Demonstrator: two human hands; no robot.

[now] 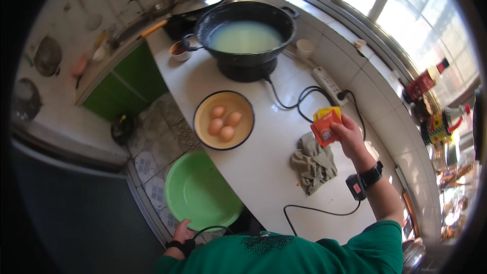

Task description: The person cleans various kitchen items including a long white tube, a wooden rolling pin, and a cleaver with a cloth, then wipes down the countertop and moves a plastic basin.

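My right hand (349, 135) pinches a red packet (325, 129) and a yellow packet (323, 112) together above the white counter. Just below them lies a crumpled grey-green cloth (314, 163). At lower left, my left hand (183, 231) grips the rim of a green plastic basin (203, 194), held beside the counter edge. An enamel bowl (198, 131) with a dark blue rim holds several brown eggs (227, 133). Farther back, a large black two-handled pot (247, 51) of cloudy pale liquid stands on a black electric base (247, 70).
A power strip (329, 85) with a looped black cable (300, 104) lies along the tiled wall. Left of the pot is a small cup (180, 53) of red food. A wooden-handled pan (154, 28), a small white cup (305, 47) and windowsill bottles (422, 83) stand around.
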